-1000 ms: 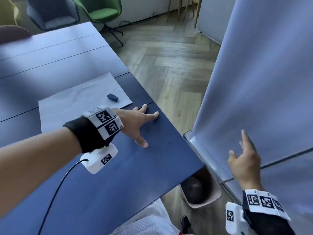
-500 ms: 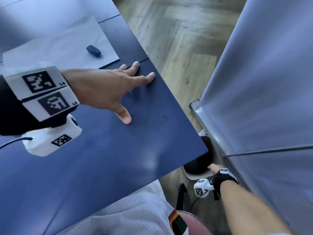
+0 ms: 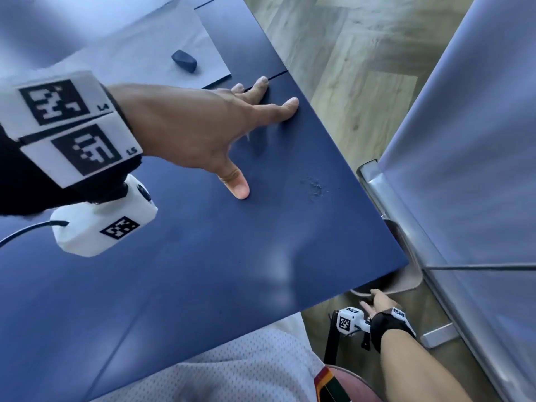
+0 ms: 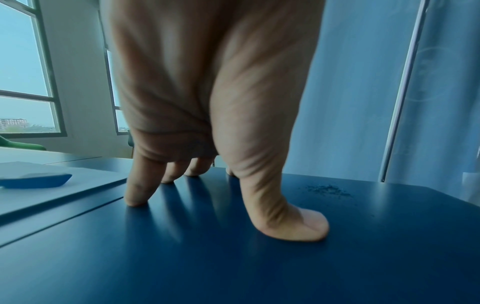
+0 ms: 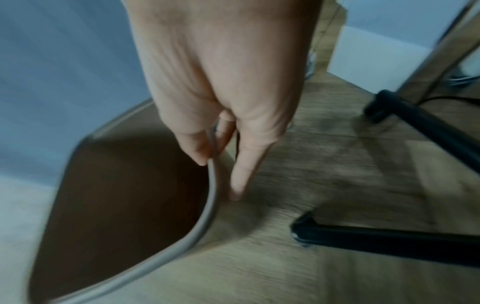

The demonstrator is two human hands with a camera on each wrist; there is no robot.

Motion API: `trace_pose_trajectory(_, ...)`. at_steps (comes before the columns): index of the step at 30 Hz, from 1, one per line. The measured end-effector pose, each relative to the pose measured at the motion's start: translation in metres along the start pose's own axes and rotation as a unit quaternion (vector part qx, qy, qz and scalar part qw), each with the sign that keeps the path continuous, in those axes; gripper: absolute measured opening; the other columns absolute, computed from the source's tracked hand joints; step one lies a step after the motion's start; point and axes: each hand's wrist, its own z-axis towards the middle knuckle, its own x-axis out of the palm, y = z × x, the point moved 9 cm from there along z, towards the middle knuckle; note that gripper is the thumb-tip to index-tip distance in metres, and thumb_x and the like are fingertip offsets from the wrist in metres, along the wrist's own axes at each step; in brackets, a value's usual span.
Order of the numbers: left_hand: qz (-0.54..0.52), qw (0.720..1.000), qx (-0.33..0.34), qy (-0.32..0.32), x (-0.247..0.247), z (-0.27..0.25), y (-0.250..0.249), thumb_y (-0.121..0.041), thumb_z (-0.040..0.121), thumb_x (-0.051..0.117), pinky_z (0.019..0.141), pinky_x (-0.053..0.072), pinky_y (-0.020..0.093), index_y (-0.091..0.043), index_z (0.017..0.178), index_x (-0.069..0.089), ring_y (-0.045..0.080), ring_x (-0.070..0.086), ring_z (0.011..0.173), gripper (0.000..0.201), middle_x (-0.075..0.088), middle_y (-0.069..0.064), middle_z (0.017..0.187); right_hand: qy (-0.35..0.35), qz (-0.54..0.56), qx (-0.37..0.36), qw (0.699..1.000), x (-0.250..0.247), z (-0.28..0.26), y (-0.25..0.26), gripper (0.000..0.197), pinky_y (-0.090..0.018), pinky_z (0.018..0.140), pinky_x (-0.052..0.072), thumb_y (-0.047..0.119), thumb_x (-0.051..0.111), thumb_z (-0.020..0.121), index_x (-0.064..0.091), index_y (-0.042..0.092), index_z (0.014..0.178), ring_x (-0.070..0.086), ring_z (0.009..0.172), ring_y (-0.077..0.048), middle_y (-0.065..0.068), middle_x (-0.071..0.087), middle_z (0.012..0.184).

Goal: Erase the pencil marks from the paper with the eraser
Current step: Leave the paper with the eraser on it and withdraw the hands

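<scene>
A dark blue eraser (image 3: 184, 60) (image 4: 36, 181) lies on the white paper (image 3: 130, 50) (image 4: 85, 185) at the far part of the blue table (image 3: 203, 285). My left hand (image 3: 265, 149) (image 4: 223, 197) rests spread on the table just this side of the paper, fingers straight, holding nothing. A small heap of eraser crumbs (image 3: 314, 188) (image 4: 327, 190) sits to the right of its thumb. My right hand (image 3: 374, 300) (image 5: 219, 174) is down below the table's corner and pinches the rim of a beige waste bin (image 3: 406, 285) (image 5: 207, 216).
A grey panel on a metal frame (image 3: 464, 140) stands close along the table's right side. Black chair legs (image 5: 389, 236) cross the wooden floor (image 3: 348, 68) beside the bin. The person's lap in white mesh cloth (image 3: 232, 372) is at the table's near edge.
My right hand has dropped from beside the grey panel to below the table corner and taken hold of the bin's rim. The left hand has stayed put on the table.
</scene>
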Motion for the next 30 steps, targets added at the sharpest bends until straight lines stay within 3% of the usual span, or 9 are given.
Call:
trace_pose_trajectory(3,0.007,1.0,0.0,0.005,-0.002,-0.002,-0.002,-0.066,0.064,0.071,0.115,0.023,0.044,-0.05,0.146,-0.022,0.025,0.0,0.151,0.124,-0.019,-0.001,0.162,-0.002,0.05,-0.046,0.998,0.003,-0.035,0.037,0.005,-0.051,0.096,0.048,-0.001,0.056,0.085,0.052,-0.003,0.084,0.048,0.101,-0.028,-0.015,0.051,0.108)
trace_pose_trajectory(4,0.005,1.0,0.002,0.009,-0.002,-0.002,-0.004,-0.064,0.065,0.072,0.115,0.024,0.044,-0.049,0.147,-0.021,0.025,-0.001,0.151,0.124,-0.019,0.0,0.162,0.002,0.046,-0.057,0.997,0.002,-0.046,0.047,0.011,-0.053,0.096,0.047,-0.001,0.055,0.084,0.049,0.002,0.076,0.049,0.101,-0.027,-0.015,0.052,0.104)
trace_pose_trajectory(8,-0.006,1.0,0.024,0.003,-0.008,-0.008,-0.012,-0.059,0.069,0.076,0.111,0.033,0.046,-0.042,0.151,-0.016,0.028,-0.001,0.15,0.124,-0.017,0.005,0.162,0.024,0.059,-0.132,0.989,-0.009,-0.113,0.078,0.018,-0.05,0.089,0.048,-0.001,0.056,0.085,0.05,0.007,0.071,0.053,0.088,-0.023,-0.011,0.053,0.078)
trace_pose_trajectory(12,-0.018,0.999,0.044,-0.004,-0.006,-0.009,-0.011,-0.062,0.071,0.074,0.112,0.032,0.052,-0.039,0.152,-0.013,0.027,-0.002,0.151,0.122,-0.013,0.004,0.163,0.035,0.089,-0.245,0.965,-0.026,-0.201,0.095,0.016,-0.044,0.083,0.051,0.009,0.064,0.087,0.057,0.016,0.074,0.06,0.078,-0.021,-0.009,0.062,0.085)
trace_pose_trajectory(16,-0.071,0.995,0.058,-0.044,-0.002,-0.022,-0.002,-0.069,0.089,0.04,0.122,0.011,0.045,-0.029,0.156,-0.009,0.014,-0.01,0.15,0.092,-0.017,-0.004,0.163,0.046,0.127,-0.325,0.936,-0.05,-0.286,0.098,0.02,-0.019,0.051,0.055,0.012,0.063,0.09,0.055,0.013,0.072,0.059,0.045,-0.001,-0.006,0.057,0.073)
trace_pose_trajectory(19,-0.073,0.992,0.079,-0.062,0.009,-0.026,-0.003,-0.08,0.086,0.014,0.122,-0.006,0.037,-0.022,0.154,-0.016,0.008,-0.024,0.145,0.094,-0.026,-0.004,0.16,0.025,0.123,-0.353,0.927,-0.071,-0.325,0.084,0.023,-0.015,0.044,0.052,0.017,0.066,0.089,0.055,0.01,0.07,0.059,0.044,-0.001,-0.013,0.057,0.072)
trace_pose_trajectory(21,-0.042,0.994,0.081,-0.063,0.017,-0.023,-0.005,-0.087,0.073,0.003,0.121,-0.011,0.037,-0.018,0.152,-0.021,0.009,-0.029,0.143,0.108,-0.031,-0.001,0.158,-0.007,0.098,-0.361,0.927,-0.083,-0.336,0.073,0.024,-0.02,0.049,0.057,0.022,0.07,0.085,0.059,0.008,0.07,0.065,0.064,-0.016,-0.019,0.062,0.076)
trace_pose_trajectory(24,0.005,0.991,0.108,-0.074,0.024,-0.021,-0.026,-0.086,0.064,-0.003,0.12,-0.014,0.037,-0.011,0.149,-0.026,0.013,-0.033,0.142,0.116,-0.035,0.006,0.156,-0.009,0.079,-0.361,0.929,-0.086,-0.35,0.057,0.026,-0.048,0.074,0.059,0.025,0.074,0.081,0.062,0.009,0.065,0.064,0.082,-0.036,-0.02,0.063,0.076)
trace_pose_trajectory(30,0.056,0.963,0.236,-0.118,0.036,-0.044,-0.13,-0.087,0.074,0.001,0.119,-0.014,0.04,-0.004,0.15,-0.021,0.019,-0.033,0.142,0.116,-0.03,0.014,0.157,0.07,0.134,-0.308,0.94,-0.08,-0.372,0.032,0.024,-0.052,0.072,0.056,0.012,0.069,0.085,0.056,-0.005,0.076,0.064,0.072,-0.037,-0.024,0.059,0.084)
